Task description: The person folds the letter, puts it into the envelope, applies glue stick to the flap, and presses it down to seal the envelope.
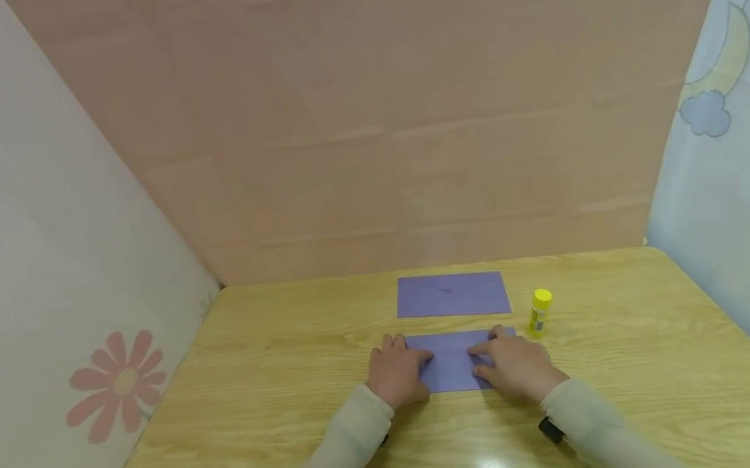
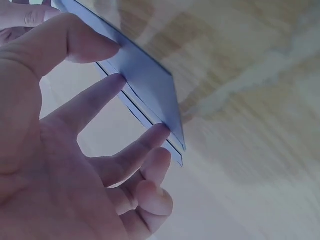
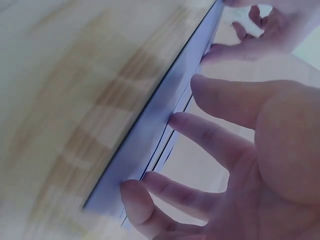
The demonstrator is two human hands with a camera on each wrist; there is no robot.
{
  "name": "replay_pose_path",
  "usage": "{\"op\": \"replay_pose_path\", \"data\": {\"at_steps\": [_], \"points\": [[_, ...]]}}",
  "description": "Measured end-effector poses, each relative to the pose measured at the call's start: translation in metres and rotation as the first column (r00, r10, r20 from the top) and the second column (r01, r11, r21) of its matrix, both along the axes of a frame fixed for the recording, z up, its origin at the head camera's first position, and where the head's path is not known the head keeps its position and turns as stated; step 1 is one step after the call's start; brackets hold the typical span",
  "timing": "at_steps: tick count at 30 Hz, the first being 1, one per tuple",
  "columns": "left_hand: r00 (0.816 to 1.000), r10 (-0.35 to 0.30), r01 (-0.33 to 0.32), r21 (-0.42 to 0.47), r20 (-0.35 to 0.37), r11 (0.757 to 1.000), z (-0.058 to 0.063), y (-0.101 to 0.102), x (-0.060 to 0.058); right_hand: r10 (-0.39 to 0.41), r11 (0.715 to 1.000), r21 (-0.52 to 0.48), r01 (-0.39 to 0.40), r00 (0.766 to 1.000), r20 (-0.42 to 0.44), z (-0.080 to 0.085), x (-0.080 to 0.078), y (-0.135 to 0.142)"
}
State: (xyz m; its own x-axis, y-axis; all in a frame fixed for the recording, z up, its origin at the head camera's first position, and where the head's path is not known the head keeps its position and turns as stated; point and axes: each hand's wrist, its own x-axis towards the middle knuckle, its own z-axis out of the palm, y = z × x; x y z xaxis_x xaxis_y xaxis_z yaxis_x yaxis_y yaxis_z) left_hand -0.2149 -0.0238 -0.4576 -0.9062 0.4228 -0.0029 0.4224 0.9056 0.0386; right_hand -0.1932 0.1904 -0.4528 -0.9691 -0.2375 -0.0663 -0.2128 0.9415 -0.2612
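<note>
A purple paper rectangle (image 1: 451, 362) lies on the table between both hands, its long sides running left to right. My left hand (image 1: 396, 373) rests at its left end, thumb and fingertips touching the paper. At the right end, my right hand (image 1: 520, 366) presses with spread fingers, the thumb and index pointing inward. In the left wrist view, extended fingertips (image 2: 161, 131) meet the paper (image 2: 150, 75), which shows a layered edge. The right wrist view has fingertips along the paper (image 3: 150, 130) in the same way. Neither hand grips it.
A second purple paper rectangle (image 1: 453, 294) with a small mark near its middle lies just behind. To the right stands a glue stick (image 1: 540, 312) with a yellow cap. A tan backdrop (image 1: 385, 103) rises behind the wooden table (image 1: 278, 362), with patterned panels on both sides.
</note>
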Motion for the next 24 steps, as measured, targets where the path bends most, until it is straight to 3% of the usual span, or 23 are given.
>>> {"op": "replay_pose_path", "data": {"at_steps": [9,15,24], "points": [[0.999,0.045,-0.044,0.071,-0.012,0.997,0.003,-0.004,-0.002,-0.021,0.999,0.032,0.021,1.000,-0.007,0.005,0.001,0.016],[0.996,0.084,-0.082,0.089,-0.017,0.993,-0.002,-0.004,-0.014,-0.038,0.999,0.004,0.038,0.999,-0.021,0.000,-0.005,0.019],[0.992,0.121,-0.123,0.092,0.032,0.988,-0.004,-0.003,-0.029,-0.072,0.997,-0.015,0.072,0.997,0.013,-0.004,-0.017,0.020]]}}
